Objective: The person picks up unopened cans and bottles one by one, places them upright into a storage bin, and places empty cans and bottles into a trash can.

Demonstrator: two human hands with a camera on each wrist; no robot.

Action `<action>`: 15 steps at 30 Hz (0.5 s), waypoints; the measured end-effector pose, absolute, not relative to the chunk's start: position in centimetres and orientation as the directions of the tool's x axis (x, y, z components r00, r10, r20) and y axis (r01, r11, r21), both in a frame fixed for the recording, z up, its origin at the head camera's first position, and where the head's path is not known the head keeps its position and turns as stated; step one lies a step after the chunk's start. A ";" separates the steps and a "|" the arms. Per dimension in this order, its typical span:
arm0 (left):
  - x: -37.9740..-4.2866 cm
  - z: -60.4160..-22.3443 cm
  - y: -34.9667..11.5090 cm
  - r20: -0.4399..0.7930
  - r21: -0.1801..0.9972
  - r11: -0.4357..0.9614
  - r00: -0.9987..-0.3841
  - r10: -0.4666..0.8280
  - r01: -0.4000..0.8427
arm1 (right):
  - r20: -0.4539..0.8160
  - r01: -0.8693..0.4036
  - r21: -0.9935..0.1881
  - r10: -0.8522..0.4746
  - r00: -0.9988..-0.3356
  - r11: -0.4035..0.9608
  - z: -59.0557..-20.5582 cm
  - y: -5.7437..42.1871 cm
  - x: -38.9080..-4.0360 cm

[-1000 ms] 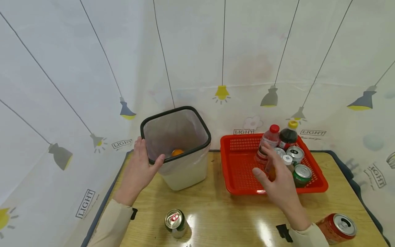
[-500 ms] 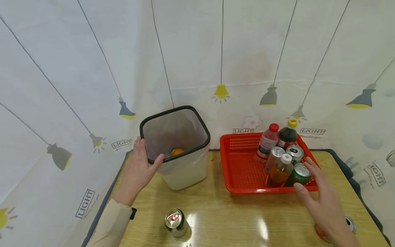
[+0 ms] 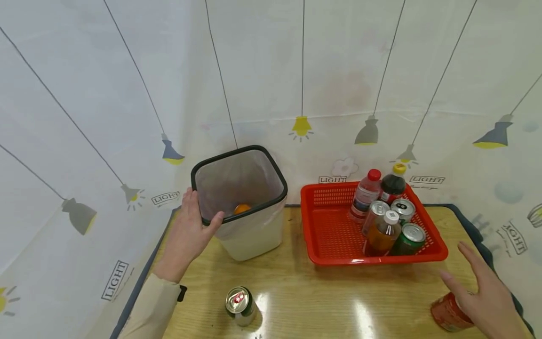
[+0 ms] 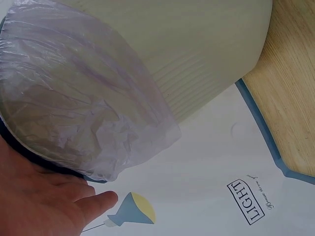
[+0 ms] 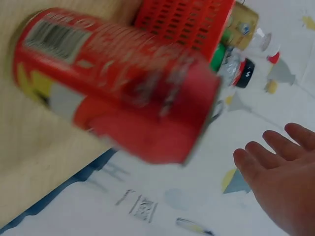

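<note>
My left hand [image 3: 186, 235] rests against the black rim of a pale trash bin [image 3: 254, 238], its fingers straight along the near left corner. A thin plastic liner [image 4: 88, 98] folds over the bin's edge, and an orange round thing [image 3: 242, 208] lies inside. At the lower right, my right hand [image 3: 487, 292] is spread beside a red soda can [image 3: 450, 311], partly covering it in the head view. In the right wrist view the red can [image 5: 118, 83] looks dented, with the fingers [image 5: 266, 160] apart from it. Another can [image 3: 241, 306] with a silver top stands at the front of the table.
A red plastic basket [image 3: 330, 261] stands at the back right. Its right half holds several drinks, among them a red-capped bottle [image 3: 365, 195], a cola bottle [image 3: 393, 185], an amber bottle [image 3: 382, 237] and a green can [image 3: 409, 239]. A patterned cloth [image 3: 254, 70] hangs behind the table.
My right hand has moved from above the basket rightward and down to the red can. The left hand stays at the bin's rim.
</note>
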State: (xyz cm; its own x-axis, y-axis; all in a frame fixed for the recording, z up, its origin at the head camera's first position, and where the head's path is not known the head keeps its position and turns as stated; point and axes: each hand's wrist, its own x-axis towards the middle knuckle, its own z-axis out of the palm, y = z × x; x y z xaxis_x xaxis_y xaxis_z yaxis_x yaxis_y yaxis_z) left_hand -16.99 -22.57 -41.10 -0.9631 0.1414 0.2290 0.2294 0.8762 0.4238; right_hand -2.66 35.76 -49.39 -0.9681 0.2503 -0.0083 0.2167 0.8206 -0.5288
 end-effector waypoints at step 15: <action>-16.9 -41.1 -22.6 0.245 0.418 0.877 -0.959 0.141 0.236 | -0.255 0.366 -0.488 0.271 -0.928 0.792 -53.5 39.2 -0.8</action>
State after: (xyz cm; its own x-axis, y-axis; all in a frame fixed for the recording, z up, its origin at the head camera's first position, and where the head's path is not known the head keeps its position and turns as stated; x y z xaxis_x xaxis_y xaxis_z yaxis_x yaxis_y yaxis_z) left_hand -16.94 -22.63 -41.10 -0.9591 0.1414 0.2453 0.2362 0.8773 0.4178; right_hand -0.81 39.19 -53.45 -0.9281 0.2713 -0.2549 0.3657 0.7924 -0.4883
